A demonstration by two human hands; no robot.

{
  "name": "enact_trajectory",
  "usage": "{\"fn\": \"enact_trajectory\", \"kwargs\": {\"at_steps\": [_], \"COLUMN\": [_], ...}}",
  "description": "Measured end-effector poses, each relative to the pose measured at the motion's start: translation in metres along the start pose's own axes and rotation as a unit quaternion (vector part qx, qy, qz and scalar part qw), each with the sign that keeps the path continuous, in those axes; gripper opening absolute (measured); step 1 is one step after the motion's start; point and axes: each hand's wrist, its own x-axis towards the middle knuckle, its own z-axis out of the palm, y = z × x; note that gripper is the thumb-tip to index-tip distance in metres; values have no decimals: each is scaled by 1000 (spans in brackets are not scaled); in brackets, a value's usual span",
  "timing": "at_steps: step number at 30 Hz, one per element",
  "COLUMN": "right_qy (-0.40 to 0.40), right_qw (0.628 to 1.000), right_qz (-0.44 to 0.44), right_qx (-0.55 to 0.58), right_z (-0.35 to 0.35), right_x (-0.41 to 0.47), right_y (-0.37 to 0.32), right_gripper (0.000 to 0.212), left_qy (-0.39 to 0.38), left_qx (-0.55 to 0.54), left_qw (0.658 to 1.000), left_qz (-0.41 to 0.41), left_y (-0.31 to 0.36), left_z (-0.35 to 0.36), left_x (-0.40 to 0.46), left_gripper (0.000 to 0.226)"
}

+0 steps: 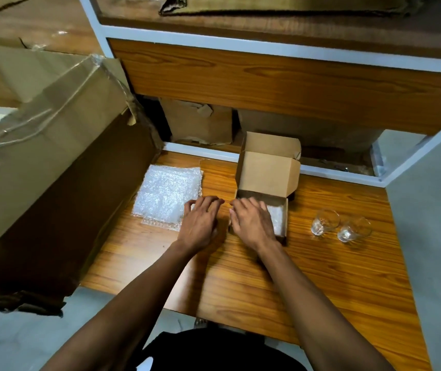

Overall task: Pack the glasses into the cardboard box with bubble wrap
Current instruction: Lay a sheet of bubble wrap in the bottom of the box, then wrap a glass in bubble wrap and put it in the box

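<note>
At frame centre the left hand (200,223) lies flat, fingers spread, on the bubble wrap (167,195); the right hand (251,222), also spread, covers the cardboard box (267,171) and hides most of its wrap lining. Two glasses (341,226) stand right of the box, their transparent outlines hard to trace on the wooden table (321,277).

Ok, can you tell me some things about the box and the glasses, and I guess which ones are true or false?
1. The two glasses are already inside the cardboard box. False: they lie on the wooden table, to the right of the box.
2. The box lid is open. True.
3. There is bubble wrap in the bottom of the box. True: a white piece shows beside the right hand.
4. The left hand holds a glass. False: it rests by the bubble wrap sheets, holding no glass.
5. The bubble wrap sheets lie to the right of the box. False: they lie to its left.
</note>
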Motion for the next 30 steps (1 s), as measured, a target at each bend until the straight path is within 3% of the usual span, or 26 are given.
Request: {"fn": "enact_trajectory", "kwargs": {"at_steps": [4, 7, 10, 15, 19, 27, 30], "right_qy": [-29, -80, -146, -222, -216, -146, -102], "right_qw": [995, 988, 973, 944, 945, 963, 969], "right_qz": [-7, 6, 43, 117, 156, 177, 177], "right_qx": [92, 135, 171, 214, 190, 139, 138], "right_z": [12, 17, 28, 55, 70, 86, 88], "right_x": [34, 58, 83, 121, 142, 160, 161], "right_y": [-34, -55, -71, -88, -99, -101, -100], "right_gripper": [27, 33, 44, 59, 68, 46, 27], "left_qy": [14, 30, 43, -20, -21, 7, 19], "left_qx": [-39, -104, -141, -101, -76, -66, -74], "left_qw": [985, 947, 916, 921, 928, 940, 944], "left_qz": [-167, -304, -373, -377, -364, -334, -322], "left_y": [-39, -69, -103, -138, -147, -152, -154], "left_z": [-9, -12, -9, -2, 3, 9, 9], "left_x": [2, 3, 2, 8, 15, 20, 19], "left_gripper": [51, 44, 50, 68, 62, 54, 52]}}
